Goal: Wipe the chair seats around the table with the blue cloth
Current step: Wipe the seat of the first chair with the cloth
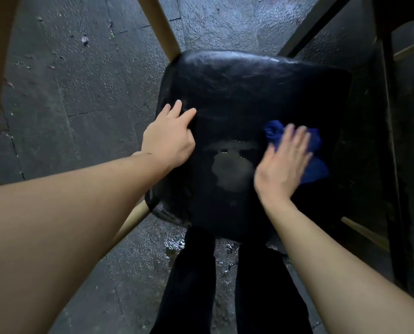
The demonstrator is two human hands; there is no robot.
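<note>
A black padded chair seat [237, 92] fills the middle of the view, with a wet patch [232, 169] near its centre. My left hand [169, 138] grips the seat's left edge, thumb curled under and fingers on top. My right hand [283, 162] lies flat, fingers spread and blurred, pressing the blue cloth [317, 165] onto the right part of the seat. The cloth is bunched and shows past my fingertips and to the right of my palm.
Pale wooden chair legs run up at the top [160, 22] and out at the lower left [133, 218]. A dark table frame [391, 116] stands close on the right. The grey stone floor [68, 80] is wet, with a puddle [174, 244] by my dark trouser legs [193, 285].
</note>
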